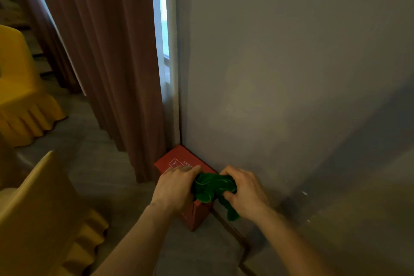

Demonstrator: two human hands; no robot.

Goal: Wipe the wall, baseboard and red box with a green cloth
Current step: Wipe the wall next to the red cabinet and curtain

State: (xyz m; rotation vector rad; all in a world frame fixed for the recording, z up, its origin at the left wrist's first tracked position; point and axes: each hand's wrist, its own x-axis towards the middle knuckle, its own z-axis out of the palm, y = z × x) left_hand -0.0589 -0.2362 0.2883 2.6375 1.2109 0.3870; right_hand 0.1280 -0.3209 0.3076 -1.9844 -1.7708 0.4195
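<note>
The wall (291, 63) fills most of the view, a grey painted face running down into the corner by the brown curtain (107, 63), with a few pale specks low down near the floor (94, 145). A yellow chair (20, 87) sits well off to the left. The baseboard (233, 231) is a thin dark strip along the bottom of the wall, coming toward the camera from behind the box. The red box (179, 160) stands on the floor, pushed right into the corner and touching the wall.

Over its near end both hands have the green cloth (211, 187) bunched up between them — left hand (173, 188) curled around one side, right hand (244, 190) closed on the other, a tail of cloth dangling below it. So both sets of fingers are wrapped tight on the cloth, not spread.

Looks to me like they're regathering the cloth before wiping. I'd fold it into a flat pad instead of a wad, so more of it touches — then run it along the box top in straight passes toward the corner, steadying the box with the free hand so it doesn't skid.
</note>
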